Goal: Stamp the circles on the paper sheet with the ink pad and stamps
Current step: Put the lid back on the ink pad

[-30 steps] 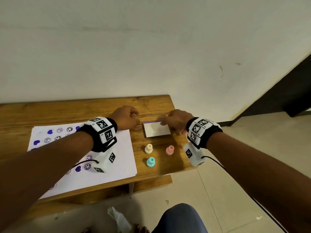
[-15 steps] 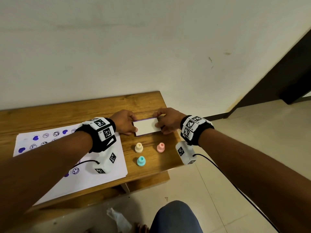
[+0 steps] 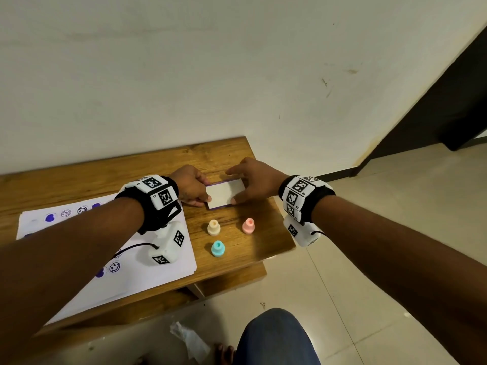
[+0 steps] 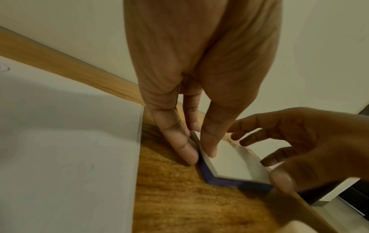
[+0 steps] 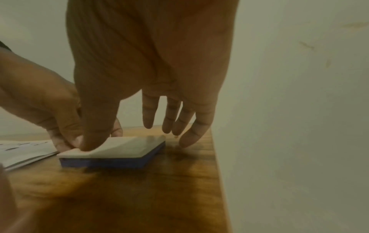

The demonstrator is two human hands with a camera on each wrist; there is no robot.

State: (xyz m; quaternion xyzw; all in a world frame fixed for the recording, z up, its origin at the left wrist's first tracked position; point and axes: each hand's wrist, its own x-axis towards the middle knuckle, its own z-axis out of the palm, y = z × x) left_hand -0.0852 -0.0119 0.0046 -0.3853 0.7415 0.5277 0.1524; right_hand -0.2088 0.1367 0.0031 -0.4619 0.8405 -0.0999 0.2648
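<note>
White-lidded ink pad (image 3: 226, 194) with a purple base lies flat on the wooden worktop (image 3: 232, 151), lid on, and is now bracketed by both hands. One second ago the left hand (image 3: 190, 184) rested short of its left edge with the right hand on its right end. Half a second ago both hands had closed in on its two short ends. Now the right hand (image 3: 257, 180) reaches further across the lid, index finger stretched past the far edge.

Left hand pose: thumb (image 4: 209, 138) lies on top of the lid near the left edge, one finger (image 4: 179, 141) pressed against the left side wall, so the fingers pinch that end of the pad. Right hand pose: thumb (image 5: 95, 126) pressed down on the near left corner of the lid. Its other fingers (image 5: 191, 126) are spread and nearly straight, hanging beyond the far edge with tips close to the worktop. Contact of those tips with the pad cannot be told.

Three small stamps stand upright nearer the person than the fingers, apart from one another: cream stamp (image 3: 213, 227), pink stamp (image 3: 248, 225), teal stamp (image 3: 218, 248). Paper sheet (image 3: 147, 275) lies left of the left hand, under the left forearm. It shows printed circles, some already filled with purple hearts and smiley faces
</note>
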